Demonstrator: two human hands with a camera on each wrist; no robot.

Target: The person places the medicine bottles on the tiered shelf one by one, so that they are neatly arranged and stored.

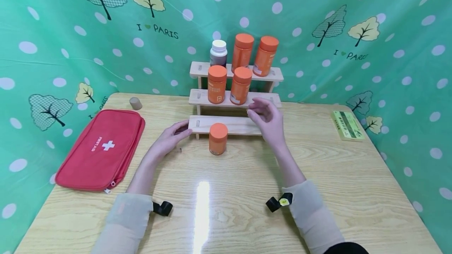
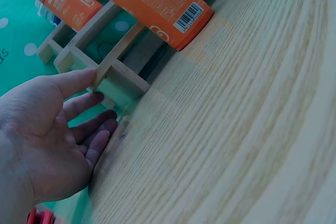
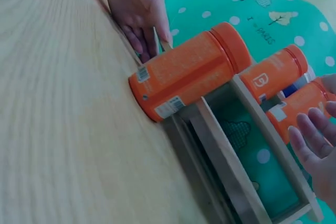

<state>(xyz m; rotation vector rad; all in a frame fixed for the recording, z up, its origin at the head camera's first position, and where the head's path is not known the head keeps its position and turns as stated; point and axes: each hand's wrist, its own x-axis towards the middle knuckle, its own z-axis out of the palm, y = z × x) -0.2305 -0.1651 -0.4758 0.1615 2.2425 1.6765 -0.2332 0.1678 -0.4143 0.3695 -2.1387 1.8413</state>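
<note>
A three-tier wooden display rack [image 1: 243, 125] stands at the back of the table. My left hand [image 1: 168, 139] holds the left end of its lowest tier, thumb and index finger at the corner. My right hand [image 1: 268, 120] is raised over the right part of the lower tiers, fingers bent and nothing in them. Left of it, two orange bottles [image 1: 241, 86] stand on the middle tier. A white-capped bottle [image 1: 218, 53] and two more orange bottles share the top tier. Another orange bottle [image 2: 157, 6] stands upright on the table, in front of the lowest tier.
At left lies a red first-aid pouch [image 1: 102, 150], with a small grey cylinder [image 1: 135, 103] behind it. A green and yellow box [image 1: 347, 125] lies at the far right. Green patterned cloth [image 1: 197, 19] hangs behind the table and along both sides.
</note>
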